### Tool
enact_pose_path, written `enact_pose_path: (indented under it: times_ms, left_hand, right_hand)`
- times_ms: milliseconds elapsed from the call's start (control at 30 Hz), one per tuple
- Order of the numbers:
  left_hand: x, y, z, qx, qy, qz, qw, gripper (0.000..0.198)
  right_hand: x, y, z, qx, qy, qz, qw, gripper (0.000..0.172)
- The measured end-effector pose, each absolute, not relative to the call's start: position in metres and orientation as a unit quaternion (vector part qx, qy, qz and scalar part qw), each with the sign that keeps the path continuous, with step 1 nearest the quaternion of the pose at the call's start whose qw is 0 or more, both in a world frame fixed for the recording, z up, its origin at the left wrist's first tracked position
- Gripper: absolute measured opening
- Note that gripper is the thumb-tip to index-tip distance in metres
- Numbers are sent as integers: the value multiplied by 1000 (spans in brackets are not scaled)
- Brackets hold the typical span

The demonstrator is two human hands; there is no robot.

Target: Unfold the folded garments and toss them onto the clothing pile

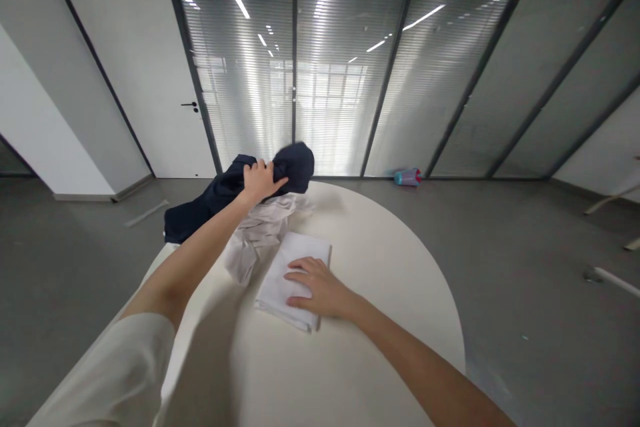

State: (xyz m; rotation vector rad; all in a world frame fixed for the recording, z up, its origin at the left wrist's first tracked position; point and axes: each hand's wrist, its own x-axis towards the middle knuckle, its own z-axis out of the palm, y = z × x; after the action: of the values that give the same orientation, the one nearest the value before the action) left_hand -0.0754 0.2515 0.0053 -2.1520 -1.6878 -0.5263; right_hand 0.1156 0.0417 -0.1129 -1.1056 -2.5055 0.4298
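Left hand (261, 180): grasping navy cloth (223, 193), beyond folded cloth (277, 285)
Right hand (320, 288): loose, spread on folded cloth

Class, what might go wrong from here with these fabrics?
The left hand holds a dark navy fabric bundle at the edge of the round white table; it might slip off. Moving it may drag the crumpled pale fabric close beside it. The right hand, spread on the folded white cloth, could shift or crease it.

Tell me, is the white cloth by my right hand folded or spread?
Folded: the white cloth lies as a compact rectangle with straight edges.
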Motion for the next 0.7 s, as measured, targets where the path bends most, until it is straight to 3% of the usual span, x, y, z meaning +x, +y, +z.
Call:
enact_pose_path:
  times_ms: [133,200,300,400,567,700]
  left_hand:
    - [-62,246,-35,-832,-527,-103,137,63]
    - [-64,235,-41,-842,-501,-132,151,64]
    - [-76,209,-35,-843,-459,-235,154,56]
    - [-92,175,-33,-863,-416,-283,41,46]
    - [-111,115,-61,-834,-379,-291,-274,54]
    - [-111,75,-87,-850,-352,-285,-268,55]
  right_hand:
    - [107,29,-110,-378,-897,122,195,77]
    - [101,24,-111,-376,-899,104,201,65]
    - [94,23,-116,-396,-891,101,197,31]
    - [90,27,-116,-425,-865,145,226,16]
    - [96,30,-103,-473,-711,262,449,25]
    - [123,10,-101,-495,-535,351,588,26]
